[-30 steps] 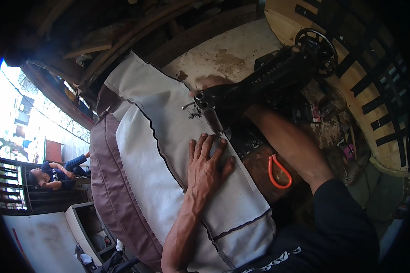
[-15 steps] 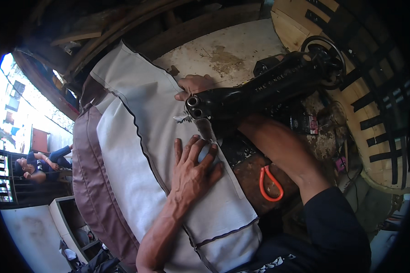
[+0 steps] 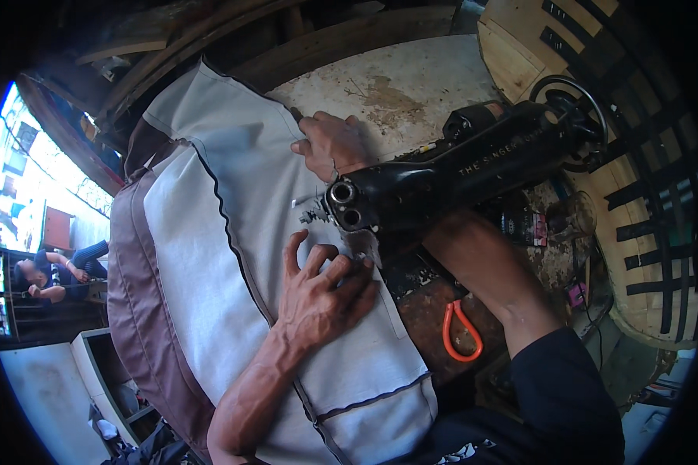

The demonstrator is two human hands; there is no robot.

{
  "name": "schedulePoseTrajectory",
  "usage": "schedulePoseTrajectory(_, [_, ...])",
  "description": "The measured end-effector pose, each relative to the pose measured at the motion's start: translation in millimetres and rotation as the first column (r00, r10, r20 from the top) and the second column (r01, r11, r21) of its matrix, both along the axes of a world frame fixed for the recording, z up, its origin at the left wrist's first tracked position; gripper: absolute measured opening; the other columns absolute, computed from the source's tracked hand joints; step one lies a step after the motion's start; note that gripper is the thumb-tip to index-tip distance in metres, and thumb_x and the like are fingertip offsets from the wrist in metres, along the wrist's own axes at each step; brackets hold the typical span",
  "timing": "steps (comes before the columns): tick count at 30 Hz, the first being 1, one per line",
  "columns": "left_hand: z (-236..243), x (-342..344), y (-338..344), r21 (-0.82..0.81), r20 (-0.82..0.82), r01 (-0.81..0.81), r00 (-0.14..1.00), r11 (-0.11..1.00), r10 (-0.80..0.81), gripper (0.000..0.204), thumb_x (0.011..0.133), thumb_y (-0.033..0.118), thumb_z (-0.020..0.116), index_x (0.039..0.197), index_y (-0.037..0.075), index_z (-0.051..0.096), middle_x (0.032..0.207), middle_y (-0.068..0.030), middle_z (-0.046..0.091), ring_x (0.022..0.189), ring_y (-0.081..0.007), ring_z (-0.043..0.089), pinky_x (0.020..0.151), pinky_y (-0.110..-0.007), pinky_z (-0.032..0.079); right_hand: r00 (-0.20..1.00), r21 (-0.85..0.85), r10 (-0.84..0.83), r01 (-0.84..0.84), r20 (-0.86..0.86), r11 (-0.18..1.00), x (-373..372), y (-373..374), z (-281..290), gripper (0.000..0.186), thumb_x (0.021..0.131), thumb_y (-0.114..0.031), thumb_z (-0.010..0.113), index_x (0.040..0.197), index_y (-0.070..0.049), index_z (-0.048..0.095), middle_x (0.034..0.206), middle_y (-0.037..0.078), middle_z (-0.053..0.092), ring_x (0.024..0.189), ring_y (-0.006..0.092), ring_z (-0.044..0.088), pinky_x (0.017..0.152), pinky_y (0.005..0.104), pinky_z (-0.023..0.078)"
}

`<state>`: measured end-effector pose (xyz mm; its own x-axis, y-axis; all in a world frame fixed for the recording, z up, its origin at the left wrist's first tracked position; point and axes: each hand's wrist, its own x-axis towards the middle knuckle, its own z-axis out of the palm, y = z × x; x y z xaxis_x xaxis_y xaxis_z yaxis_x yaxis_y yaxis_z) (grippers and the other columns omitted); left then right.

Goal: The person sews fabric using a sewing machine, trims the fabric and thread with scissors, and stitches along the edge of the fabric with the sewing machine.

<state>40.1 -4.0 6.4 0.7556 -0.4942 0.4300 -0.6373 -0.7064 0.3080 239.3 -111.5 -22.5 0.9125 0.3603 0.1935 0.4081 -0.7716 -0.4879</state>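
A large piece of light grey fabric (image 3: 264, 178) with dark overlocked edges lies under the head of a black sewing machine (image 3: 457, 174). My left hand (image 3: 326, 291) presses on the fabric just in front of the needle area, its fingers bent and closed on the cloth; their tips are partly hidden. My right forearm passes beneath the machine's arm. Behind the machine head, my right hand (image 3: 335, 146) comes out with curled fingers at the fabric's far edge. A narrow grey strip (image 3: 362, 242) is by the presser foot. The needle itself cannot be made out.
Mauve fabric (image 3: 143, 294) hangs along the left. Orange-handled scissors or a similar tool (image 3: 461, 333) lie right of the cloth. A glass jar (image 3: 572, 213) stands behind my right arm. Wooden panels with black straps (image 3: 636, 217) are at right. Another person (image 3: 54, 267) sits far left.
My left fingers have bent more, hiding the bluish-grey patch that showed between them. My right hand has come further out behind the machine head. The whole view has shifted slightly.
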Motion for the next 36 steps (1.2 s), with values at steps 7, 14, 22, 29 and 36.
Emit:
schedulePoseTrajectory(7, [-8, 12, 8, -0.066, -0.018, 0.224, 0.974, 0.972, -0.226, 0.033, 0.081, 0.028, 0.08, 0.104, 0.005, 0.079, 0.073, -0.0002, 0.06, 0.069, -0.0158, 0.058, 0.07, -0.034, 0.046, 0.999, -0.035, 0.003, -0.001, 0.045, 0.999, 8, 4, 0, 0.027, 0.1, -0.032, 0.062, 0.107, -0.006, 0.067, 0.107, 0.012, 0.067, 0.1, 0.0346, 0.067, 0.093, 0.0526, 0.043])
schedulePoseTrajectory(14, [-3, 20, 10, -0.046, -0.03, 0.255, 0.966, 0.966, -0.256, 0.027, 0.084, 0.028, 0.078, 0.098, 0.005, 0.079, 0.068, -0.0018, 0.062, 0.06, -0.0179, 0.064, 0.057, -0.033, 0.051, 1.0, -0.047, -0.007, 0.008, 0.016, 0.999, 12, 13, 7, 0.025, 0.1, -0.027, 0.062, 0.112, -0.006, 0.066, 0.113, 0.015, 0.064, 0.103, 0.0381, 0.064, 0.095, 0.0544, 0.043])
schedulePoseTrajectory(22, [-13, 34, 11, -0.109, -0.008, 0.366, 0.93, 0.924, -0.369, 0.024, 0.086, 0.027, 0.076, 0.095, 0.005, 0.079, 0.066, -0.002, 0.066, 0.058, -0.0183, 0.064, 0.054, -0.033, 0.052, 0.994, -0.028, -0.01, 0.013, 0.107, 1.0, 29, 22, 2, 0.026, 0.101, -0.026, 0.061, 0.116, -0.005, 0.065, 0.115, 0.016, 0.063, 0.105, 0.0392, 0.063, 0.096, 0.055, 0.042])
schedulePoseTrajectory(29, [-24, 48, 17, -0.118, -0.037, 0.385, 0.919, 0.915, -0.392, 0.021, 0.086, 0.027, 0.074, 0.09, 0.006, 0.078, 0.066, -0.0009, 0.065, 0.059, -0.018, 0.064, 0.056, -0.034, 0.052, 0.993, -0.037, 0.0, 0.004, 0.118, 0.999, 46, 31, -3, 0.026, 0.1, -0.026, 0.061, 0.114, -0.004, 0.065, 0.112, 0.016, 0.064, 0.098, 0.039, 0.064, 0.095, 0.0554, 0.042])
schedulePoseTrajectory(36, [-22, 49, 13, -0.109, 0.036, 0.485, 0.874, 0.868, -0.484, 0.017, 0.085, 0.023, 0.074, 0.087, 0.006, 0.076, 0.064, -0.0012, 0.063, 0.056, -0.0178, 0.062, 0.051, -0.035, 0.049, 0.988, -0.014, -0.013, 0.015, 0.157, 1.0, 61, 37, -12, 0.024, 0.1, -0.026, 0.062, 0.112, -0.006, 0.066, 0.111, 0.016, 0.064, 0.099, 0.0356, 0.066, 0.093, 0.0559, 0.042])
